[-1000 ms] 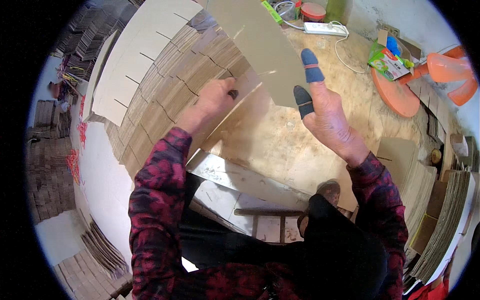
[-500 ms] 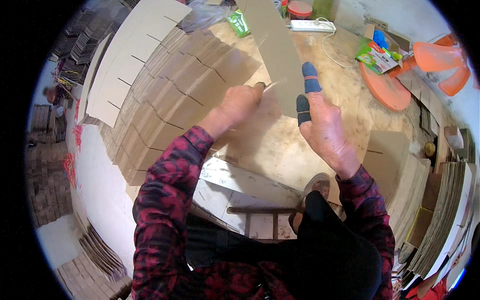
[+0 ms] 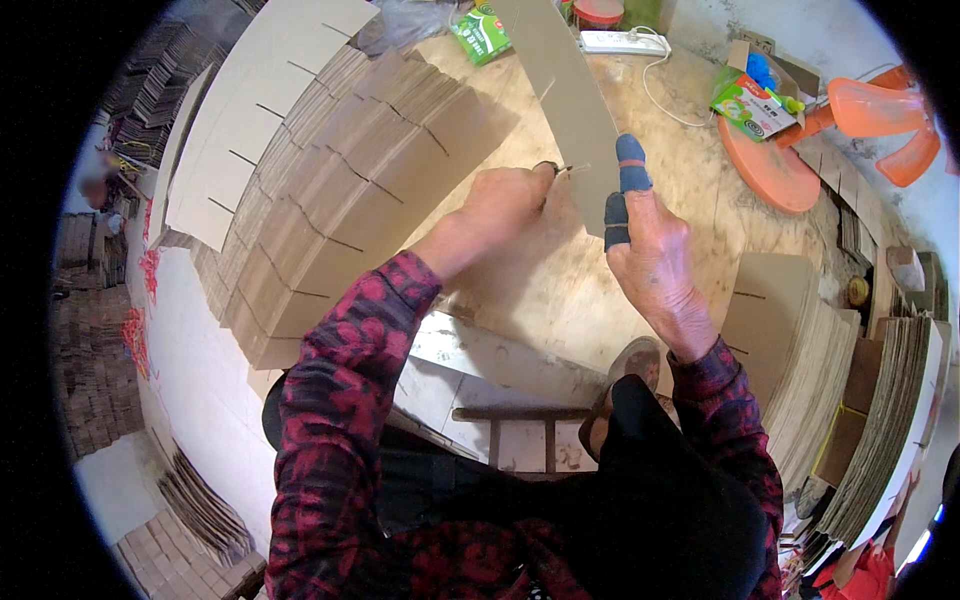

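My right hand grips the near end of a long grey-brown cardboard strip, which points away from me over the table. Blue and dark fabric covers sit on two of its digits. My left hand is closed in a pinch at the strip's left edge, with a dark cover on one fingertip. A thin pale sliver shows at these fingertips; whether they grip it or something else small, I cannot make out. To the left stands a thick stack of slotted cardboard strips.
A slotted pale board leans beyond the stack. Further back are a green packet and a white power strip. An orange fan and an open box stand at right, above more cardboard. A wooden stool is below.
My left hand has moved right, closer to the strip. My right hand and the strip have shifted slightly to the right and nearer to me.
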Motion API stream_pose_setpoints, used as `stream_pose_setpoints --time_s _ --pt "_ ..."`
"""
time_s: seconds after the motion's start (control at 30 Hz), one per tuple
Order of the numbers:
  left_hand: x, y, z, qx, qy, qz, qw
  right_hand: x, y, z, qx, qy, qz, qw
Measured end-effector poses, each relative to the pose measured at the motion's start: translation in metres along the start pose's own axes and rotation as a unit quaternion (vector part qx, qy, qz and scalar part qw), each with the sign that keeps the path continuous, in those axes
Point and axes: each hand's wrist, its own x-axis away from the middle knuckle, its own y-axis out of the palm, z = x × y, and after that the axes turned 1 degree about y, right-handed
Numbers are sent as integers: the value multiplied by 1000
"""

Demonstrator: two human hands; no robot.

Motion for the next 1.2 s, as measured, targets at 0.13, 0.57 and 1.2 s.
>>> stream_pose_setpoints --time_s 0.13,0.57,1.2 --pt "1 -2 11 9 30 36 999 7 8 5 25 -3 -15 1000" --pt "17 -19 -43 171 -60 142 973 14 10 37 13 131 0 991" --pt "50 -36 -134 -2 -144 73 987 -33 -12 28 29 49 -138 989"
